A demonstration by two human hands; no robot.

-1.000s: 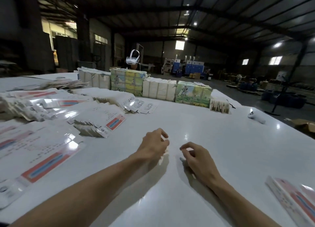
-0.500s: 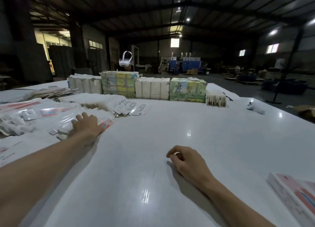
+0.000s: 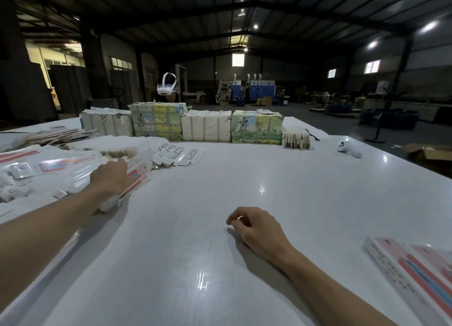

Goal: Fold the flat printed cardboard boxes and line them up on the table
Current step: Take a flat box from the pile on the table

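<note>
Pick step: flat box blank (image 3: 140, 165) is gripped under curled fingers of left hand (image 3: 110, 177), right hand (image 3: 256, 227) rested loosely curled, empty; next, blank probably to be pulled clear and squared open.

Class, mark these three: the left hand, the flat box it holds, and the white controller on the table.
left hand (image 3: 110, 176), head view, back of the hand.
flat box (image 3: 140, 165), head view, its printed face.
white controller (image 3: 349, 149), head view, middle of its body.
</note>
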